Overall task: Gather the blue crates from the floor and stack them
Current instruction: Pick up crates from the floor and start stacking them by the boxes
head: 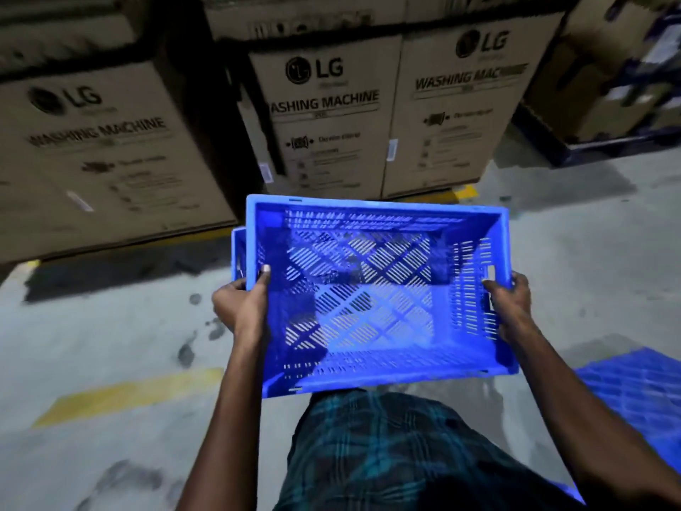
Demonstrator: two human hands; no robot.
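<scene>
A blue slotted plastic crate (pixel 372 296) is held in front of me above the floor, its open top facing me and nothing inside it. My left hand (pixel 241 307) grips its left wall, thumb hooked over the rim. My right hand (pixel 510 307) grips the right wall at the handle slot. Behind the crate's left side the edge of a second blue crate (pixel 238 252) shows; most of it is hidden. Another blue crate (pixel 637 396) lies on the floor at the lower right, partly cut off by the frame.
Large cardboard washing-machine boxes (pixel 324 116) stand in a row straight ahead, close behind the held crate. More boxes on a dark pallet (pixel 604 101) sit at the far right. The grey concrete floor (pixel 110 326) carries yellow marking lines (pixel 129 396) and dark stains.
</scene>
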